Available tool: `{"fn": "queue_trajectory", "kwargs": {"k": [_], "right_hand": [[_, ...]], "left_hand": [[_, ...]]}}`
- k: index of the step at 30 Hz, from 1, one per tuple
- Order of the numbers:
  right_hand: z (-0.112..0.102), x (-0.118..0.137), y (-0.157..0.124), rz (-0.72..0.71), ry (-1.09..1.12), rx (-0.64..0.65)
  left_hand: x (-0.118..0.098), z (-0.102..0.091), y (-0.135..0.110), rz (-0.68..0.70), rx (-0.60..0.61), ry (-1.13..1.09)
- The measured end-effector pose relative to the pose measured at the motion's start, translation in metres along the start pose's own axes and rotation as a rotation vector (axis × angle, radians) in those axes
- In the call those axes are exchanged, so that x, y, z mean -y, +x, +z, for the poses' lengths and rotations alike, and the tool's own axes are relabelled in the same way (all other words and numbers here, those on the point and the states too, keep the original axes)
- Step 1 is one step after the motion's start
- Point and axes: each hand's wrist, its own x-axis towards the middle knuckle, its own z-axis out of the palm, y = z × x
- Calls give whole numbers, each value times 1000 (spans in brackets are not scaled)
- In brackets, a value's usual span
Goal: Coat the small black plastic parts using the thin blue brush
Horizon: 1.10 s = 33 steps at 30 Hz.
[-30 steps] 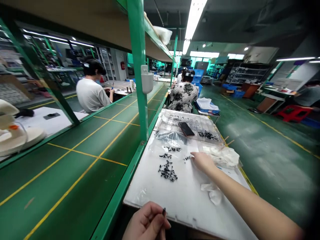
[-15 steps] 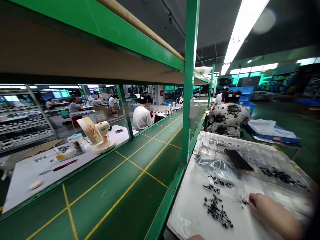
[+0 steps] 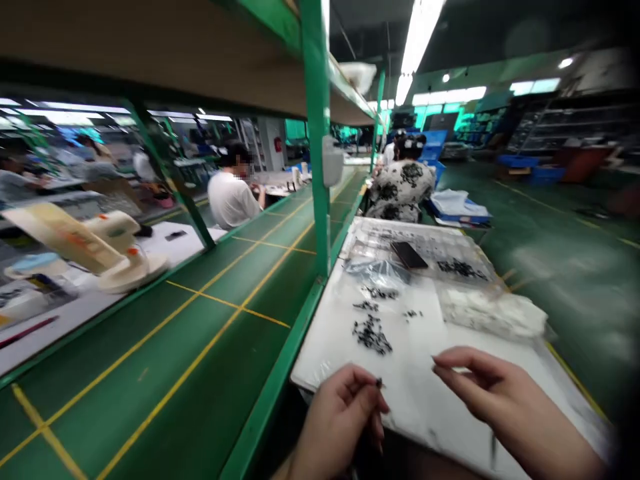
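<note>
Pinched between the thumb and forefinger of my left hand (image 3: 340,417) is a small black part (image 3: 379,383), over the near edge of the white worktable (image 3: 420,393). My right hand (image 3: 495,387) is closed in a pinch to the right of it; a tiny dark speck shows at its fingertips, too small to name. Beyond my hands lies a pile of small black parts (image 3: 371,335). A few loose black pieces (image 3: 413,314) lie to the right of that pile. Clear plastic bags (image 3: 377,270) rest behind it.
A green conveyor belt (image 3: 200,347) with yellow lines runs along the left, beside a green post (image 3: 316,133). A dark phone (image 3: 409,255), more black parts (image 3: 460,269) and a white bagged bundle (image 3: 495,312) lie on the table. A co-worker in a patterned shirt (image 3: 403,187) sits beyond.
My right hand has come back from the loose black pieces towards me. My left hand has risen into view with a small black part. The view has turned to the right and down.
</note>
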Motion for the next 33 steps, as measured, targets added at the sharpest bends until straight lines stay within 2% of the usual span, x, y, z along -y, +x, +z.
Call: {"fn": "queue_trajectory", "kwargs": {"k": [2, 4, 6, 9, 13, 16, 23, 33], "right_hand": [[1, 16, -10, 211, 139, 139], [-1, 27, -14, 277, 193, 177], [-5, 36, -19, 253, 189, 167], [-9, 53, -26, 182, 109, 129], [-10, 76, -31, -33, -48, 76], [-6, 84, -32, -165, -48, 64], [10, 82, -30, -175, 8, 130], [16, 81, -30, -59, 108, 216]], "left_hand": [[-4, 6, 0, 0, 37, 8], [-7, 10, 1, -6, 82, 16], [-9, 13, 3, -15, 117, 34], [-12, 16, 1, 52, 172, 155], [-17, 16, -6, 107, 201, 264], [-20, 15, -11, 126, 193, 290], [-21, 13, -16, 192, 173, 313], [-26, 9, -22, 274, 173, 374]]}}
